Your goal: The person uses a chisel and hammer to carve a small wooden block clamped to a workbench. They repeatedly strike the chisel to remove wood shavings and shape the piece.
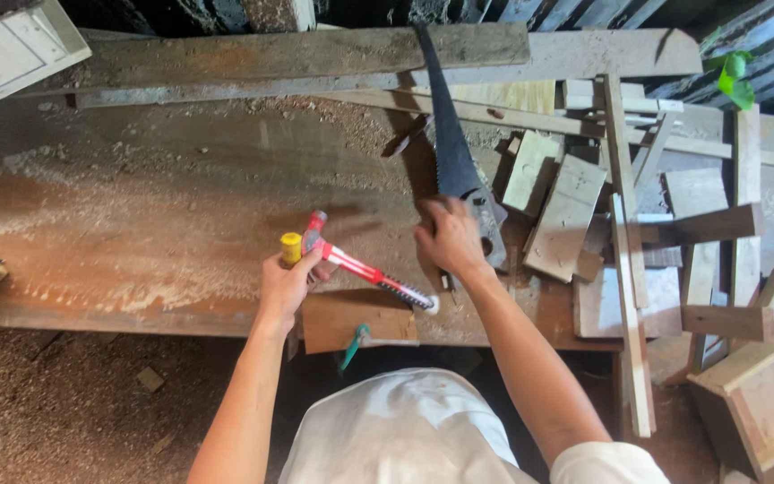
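My left hand (285, 285) is closed around a red-handled hammer (360, 267) close to its head, with a small yellow cylinder (290, 246) showing above the fingers. The hammer's striped grip end points right, toward my right wrist. My right hand (449, 238) grips the handle of a hand saw (446, 134). Its dark blade runs away from me across the wooden workbench (163, 206) up to the long planks at the back. The two hands are a short distance apart and both rest low over the bench.
Sawdust covers the bench's left half. A heap of wood offcuts and thin strips (584, 215) fills the right side. A wooden box (763, 394) stands at the lower right. A wood block (360, 318) and a green-handled tool (351, 347) sit at the front edge. Long planks (297, 54) lie along the back.
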